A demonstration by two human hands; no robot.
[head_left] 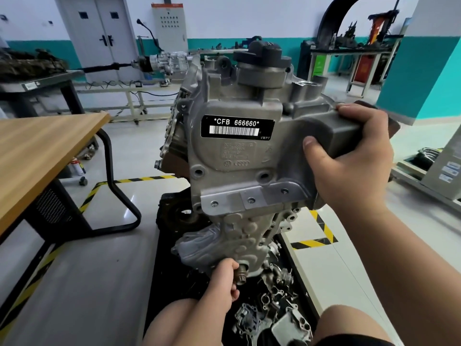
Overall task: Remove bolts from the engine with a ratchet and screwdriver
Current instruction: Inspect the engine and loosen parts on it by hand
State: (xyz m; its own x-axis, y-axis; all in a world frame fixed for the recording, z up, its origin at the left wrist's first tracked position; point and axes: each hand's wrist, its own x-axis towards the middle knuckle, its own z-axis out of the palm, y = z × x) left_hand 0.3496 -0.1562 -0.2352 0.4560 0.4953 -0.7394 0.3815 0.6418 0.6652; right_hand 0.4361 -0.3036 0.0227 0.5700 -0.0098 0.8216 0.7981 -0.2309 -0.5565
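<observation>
A grey cast engine (232, 156) stands upright in front of me, with a black label reading CFB 666660 on its cover. My right hand (349, 156) grips the upper right corner of that cover, thumb on the front face. Low down, my left hand (224, 278) pinches a small dark bolt or socket-like piece (241, 274) sticking out of the engine's lower end. No ratchet or screwdriver is in view.
A black tray (164, 258) under the engine holds several loose metal parts (277, 303). A wooden table (37, 148) with black legs stands to the left. Yellow-black floor tape (314, 242) marks the bay. Workbenches and a gearbox (169, 63) stand at the back.
</observation>
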